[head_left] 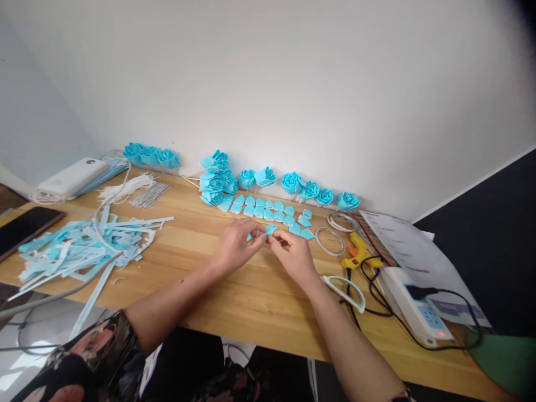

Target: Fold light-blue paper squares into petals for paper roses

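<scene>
My left hand and my right hand meet over the middle of the wooden table. Both pinch a small blue petal piece between their fingertips. Just behind them lie rows of cut blue petals. Finished blue roses stand along the wall, among them a stacked bunch behind the petals and a single rose farther right. Part of the held piece is hidden by my fingers.
Blue and white strips are heaped at the left by a phone and a white box. On the right are tape rolls, a yellow glue gun, white-rimmed glasses or a similar frame, cables and a power strip.
</scene>
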`<act>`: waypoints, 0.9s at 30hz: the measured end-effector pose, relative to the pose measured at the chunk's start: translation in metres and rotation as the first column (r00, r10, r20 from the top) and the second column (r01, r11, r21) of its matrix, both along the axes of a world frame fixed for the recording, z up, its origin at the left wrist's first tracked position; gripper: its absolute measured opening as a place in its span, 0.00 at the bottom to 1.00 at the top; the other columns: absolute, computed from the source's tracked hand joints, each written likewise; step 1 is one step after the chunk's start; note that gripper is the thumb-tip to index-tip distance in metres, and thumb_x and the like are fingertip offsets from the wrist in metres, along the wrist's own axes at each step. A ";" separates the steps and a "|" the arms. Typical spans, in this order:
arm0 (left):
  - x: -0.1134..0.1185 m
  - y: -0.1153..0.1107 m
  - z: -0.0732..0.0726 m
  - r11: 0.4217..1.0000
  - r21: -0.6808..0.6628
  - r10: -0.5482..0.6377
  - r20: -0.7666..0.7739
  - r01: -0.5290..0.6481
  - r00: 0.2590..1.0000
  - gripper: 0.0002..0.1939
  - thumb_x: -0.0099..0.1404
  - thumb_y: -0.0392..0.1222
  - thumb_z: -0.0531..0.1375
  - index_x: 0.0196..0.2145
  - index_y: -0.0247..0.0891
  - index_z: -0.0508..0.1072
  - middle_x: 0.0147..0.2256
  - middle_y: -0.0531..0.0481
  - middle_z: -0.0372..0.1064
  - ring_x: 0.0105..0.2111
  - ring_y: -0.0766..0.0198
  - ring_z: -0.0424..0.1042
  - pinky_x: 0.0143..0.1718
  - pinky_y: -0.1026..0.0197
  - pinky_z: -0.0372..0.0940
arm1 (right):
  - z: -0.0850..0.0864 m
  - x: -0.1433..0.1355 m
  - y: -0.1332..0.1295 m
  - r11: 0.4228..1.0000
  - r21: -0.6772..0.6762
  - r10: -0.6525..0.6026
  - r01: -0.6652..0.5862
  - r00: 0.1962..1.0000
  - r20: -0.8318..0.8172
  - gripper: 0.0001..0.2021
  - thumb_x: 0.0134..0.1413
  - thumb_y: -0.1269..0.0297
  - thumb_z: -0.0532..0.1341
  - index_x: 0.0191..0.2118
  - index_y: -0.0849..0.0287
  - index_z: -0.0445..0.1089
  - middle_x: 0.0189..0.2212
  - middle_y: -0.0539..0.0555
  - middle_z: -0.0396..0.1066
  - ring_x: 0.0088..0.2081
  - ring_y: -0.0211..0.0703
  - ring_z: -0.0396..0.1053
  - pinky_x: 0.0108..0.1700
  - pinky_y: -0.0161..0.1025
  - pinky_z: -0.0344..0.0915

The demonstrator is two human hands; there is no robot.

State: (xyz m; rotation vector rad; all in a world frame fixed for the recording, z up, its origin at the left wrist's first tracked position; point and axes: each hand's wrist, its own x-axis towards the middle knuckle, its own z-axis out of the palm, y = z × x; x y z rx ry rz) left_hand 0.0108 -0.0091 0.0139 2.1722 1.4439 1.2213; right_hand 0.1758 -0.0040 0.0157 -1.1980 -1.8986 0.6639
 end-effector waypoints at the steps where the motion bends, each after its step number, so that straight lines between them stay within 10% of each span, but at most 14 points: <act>1: 0.000 0.000 0.000 1.000 -0.006 -0.003 0.005 0.004 1.000 0.06 0.60 0.37 0.57 0.33 0.38 0.74 0.26 0.52 0.67 0.28 0.66 0.65 0.32 0.63 0.59 | 0.000 0.000 0.000 1.000 0.001 0.000 0.000 1.000 0.002 0.10 0.54 0.62 0.56 0.25 0.57 0.68 0.21 0.48 0.64 0.23 0.36 0.62 0.28 0.32 0.58; 18: -0.006 0.005 0.009 0.985 -0.171 0.046 0.234 -0.005 0.971 0.09 0.61 0.41 0.54 0.28 0.36 0.71 0.25 0.53 0.69 0.25 0.68 0.65 0.28 0.66 0.58 | 0.004 0.003 0.002 0.990 -0.140 -0.018 0.005 0.996 -0.090 0.10 0.53 0.60 0.58 0.25 0.58 0.70 0.21 0.48 0.68 0.23 0.37 0.63 0.27 0.33 0.57; 27: -0.120 -0.032 0.025 0.917 -0.144 0.357 -0.118 -0.372 0.927 0.11 0.60 0.46 0.54 0.30 0.38 0.72 0.27 0.51 0.71 0.28 0.63 0.67 0.30 0.64 0.59 | 0.000 0.006 0.005 0.978 -0.207 -0.006 -0.039 0.977 -0.212 0.10 0.53 0.58 0.59 0.26 0.57 0.70 0.26 0.50 0.73 0.27 0.40 0.67 0.32 0.35 0.63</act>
